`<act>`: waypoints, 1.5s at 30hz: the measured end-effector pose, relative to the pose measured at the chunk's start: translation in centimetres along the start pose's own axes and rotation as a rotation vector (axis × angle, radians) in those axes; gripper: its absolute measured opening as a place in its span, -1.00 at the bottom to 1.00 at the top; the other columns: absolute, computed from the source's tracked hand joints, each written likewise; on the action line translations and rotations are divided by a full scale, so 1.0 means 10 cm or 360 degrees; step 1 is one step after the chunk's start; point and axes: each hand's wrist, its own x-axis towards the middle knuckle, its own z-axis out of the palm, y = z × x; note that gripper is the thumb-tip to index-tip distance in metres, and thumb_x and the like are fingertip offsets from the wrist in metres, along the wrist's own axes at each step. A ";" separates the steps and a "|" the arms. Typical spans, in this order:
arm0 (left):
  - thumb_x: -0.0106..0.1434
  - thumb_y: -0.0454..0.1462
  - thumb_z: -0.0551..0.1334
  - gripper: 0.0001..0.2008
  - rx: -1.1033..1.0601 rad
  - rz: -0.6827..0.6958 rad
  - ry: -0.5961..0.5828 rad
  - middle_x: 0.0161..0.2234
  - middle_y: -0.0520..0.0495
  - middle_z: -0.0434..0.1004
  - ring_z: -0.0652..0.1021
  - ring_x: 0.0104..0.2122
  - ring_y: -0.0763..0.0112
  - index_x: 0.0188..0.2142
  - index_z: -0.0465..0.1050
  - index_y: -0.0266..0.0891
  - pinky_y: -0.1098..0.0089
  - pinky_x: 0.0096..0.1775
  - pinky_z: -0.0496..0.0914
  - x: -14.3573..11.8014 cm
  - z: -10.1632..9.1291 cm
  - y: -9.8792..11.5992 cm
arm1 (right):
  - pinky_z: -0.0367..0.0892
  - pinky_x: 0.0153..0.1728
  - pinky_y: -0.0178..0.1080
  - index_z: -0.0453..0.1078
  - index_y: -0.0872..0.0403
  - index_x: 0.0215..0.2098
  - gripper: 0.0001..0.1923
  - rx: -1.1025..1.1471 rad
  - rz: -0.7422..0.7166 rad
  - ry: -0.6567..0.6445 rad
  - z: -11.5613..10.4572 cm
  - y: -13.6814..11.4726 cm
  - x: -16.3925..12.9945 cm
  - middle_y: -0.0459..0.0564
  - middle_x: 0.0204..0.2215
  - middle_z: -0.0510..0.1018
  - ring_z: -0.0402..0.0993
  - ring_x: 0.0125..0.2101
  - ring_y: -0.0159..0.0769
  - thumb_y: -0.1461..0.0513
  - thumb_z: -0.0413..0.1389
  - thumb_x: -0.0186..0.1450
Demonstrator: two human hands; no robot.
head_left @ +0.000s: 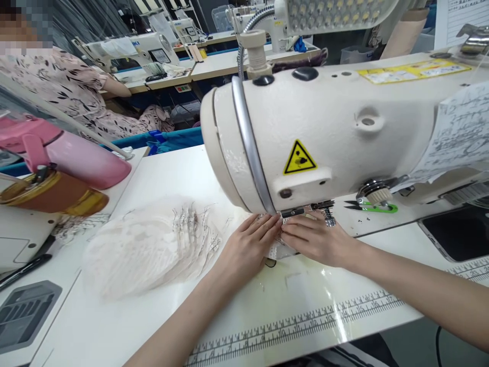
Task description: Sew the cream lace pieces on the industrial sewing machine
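A cream sewing machine (336, 127) fills the upper right of the head view. Under its needle area lies a small white lace piece (278, 248). My left hand (248, 244) lies flat on the left side of that piece, fingertips at the presser foot. My right hand (317, 237) presses it from the right, fingers pointing left toward the needle. The fingertips of both hands nearly meet. Most of the piece is hidden beneath my hands and the machine head.
A stack of white lace pieces (148, 244) with loose threads lies left of my hands. A pink bottle (76, 153) and a brown jar (53, 191) stand far left. Green thread snips (376, 207) and a phone (458, 232) lie right. Another person (64, 86) sits behind.
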 end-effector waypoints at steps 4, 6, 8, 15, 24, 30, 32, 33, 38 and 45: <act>0.14 -0.43 -0.01 -0.48 -0.0001 -0.0038 0.0006 0.11 -0.20 0.39 0.40 0.12 0.23 0.11 0.30 -0.42 0.15 0.14 0.32 0.01 0.01 0.02 | 0.30 -0.04 -0.11 0.42 0.13 -0.23 -0.77 0.0044 -0.0002 -0.0001 -0.02 0.00 0.03 -0.08 -0.22 0.58 0.44 -0.12 -0.33 0.47 -0.02 0.30; 0.14 -0.43 -0.01 -0.47 -0.0001 -0.0057 -0.0001 0.11 -0.20 0.39 0.41 0.11 0.23 0.12 0.29 -0.41 0.17 0.13 0.33 0.00 0.02 0.03 | 0.33 -0.09 -0.16 0.42 0.14 -0.26 -0.76 0.0048 -0.0008 0.0019 -0.04 0.00 0.04 -0.10 -0.25 0.58 0.45 -0.15 -0.35 0.48 -0.02 0.29; 0.13 -0.42 0.00 -0.46 -0.0002 -0.0086 -0.0015 0.12 -0.21 0.38 0.41 0.11 0.23 0.14 0.27 -0.41 0.18 0.13 0.34 0.00 0.03 0.05 | 0.34 -0.15 -0.20 0.43 0.15 -0.28 -0.77 0.0038 -0.0015 0.0050 -0.06 0.01 0.05 -0.10 -0.28 0.58 0.46 -0.17 -0.37 0.49 -0.02 0.28; 0.16 -0.37 0.03 -0.48 0.0072 -0.0177 -0.0040 0.11 -0.28 0.38 0.44 0.08 0.15 0.12 0.29 -0.48 0.15 0.10 0.36 0.02 0.04 0.11 | 0.31 -0.20 -0.23 0.41 0.14 -0.26 -0.73 -0.0005 0.0011 -0.0020 -0.03 0.02 0.04 -0.10 -0.25 0.57 0.43 -0.18 -0.36 0.51 -0.03 0.25; 0.26 -0.33 0.02 -0.53 0.0149 -0.0237 0.0020 0.11 -0.30 0.38 0.43 0.09 0.12 0.14 0.28 -0.46 0.13 0.08 0.38 0.03 0.07 0.18 | 0.11 -0.43 -0.20 0.42 0.09 -0.28 -0.67 -0.0208 0.0124 -0.0006 -0.12 0.01 0.03 -0.11 -0.28 0.58 0.41 -0.27 -0.37 0.50 -0.10 0.23; 0.29 -0.32 0.04 -0.57 0.0173 -0.0271 0.0071 0.09 -0.31 0.40 0.44 0.08 0.09 0.12 0.30 -0.44 0.11 0.07 0.39 0.01 0.09 0.21 | 0.12 -0.35 -0.18 0.43 0.08 -0.25 -0.65 -0.0279 0.0139 -0.0030 -0.15 0.02 0.03 -0.09 -0.23 0.58 0.41 -0.29 -0.34 0.49 -0.13 0.26; 0.29 -0.31 0.05 -0.57 0.0160 -0.0292 0.0069 0.09 -0.31 0.40 0.43 0.08 0.08 0.12 0.30 -0.42 0.11 0.07 0.39 0.01 0.09 0.22 | 0.12 -0.35 -0.19 0.43 0.07 -0.25 -0.66 -0.0301 0.0142 -0.0020 -0.15 0.03 0.03 -0.09 -0.24 0.58 0.41 -0.28 -0.33 0.50 -0.10 0.25; 0.29 -0.31 0.06 -0.58 0.0160 -0.0300 0.0064 0.08 -0.30 0.41 0.43 0.08 0.08 0.13 0.30 -0.41 0.11 0.07 0.39 0.01 0.08 0.22 | 0.13 -0.35 -0.19 0.43 0.07 -0.25 -0.66 -0.0315 0.0143 -0.0015 -0.16 0.03 0.04 -0.10 -0.24 0.58 0.41 -0.28 -0.33 0.50 -0.09 0.24; 0.30 -0.31 0.05 -0.59 0.0199 -0.0239 0.0105 0.09 -0.26 0.41 0.45 0.06 0.09 0.12 0.32 -0.36 0.11 0.06 0.40 0.01 0.07 0.21 | 0.17 -0.34 -0.17 0.44 0.08 -0.20 -0.67 -0.0343 0.0120 -0.0019 -0.17 0.05 0.05 -0.13 -0.20 0.58 0.42 -0.30 -0.35 0.48 -0.08 0.25; 0.32 -0.30 0.06 -0.60 0.0152 -0.0259 0.0087 0.07 -0.23 0.43 0.46 0.05 0.10 0.13 0.31 -0.30 0.08 0.07 0.38 0.03 0.04 0.21 | 0.24 -0.27 -0.13 0.44 0.04 -0.17 -0.74 -0.0377 0.0189 -0.0072 -0.17 0.07 0.01 -0.12 -0.14 0.57 0.43 -0.45 -0.36 0.41 -0.01 0.29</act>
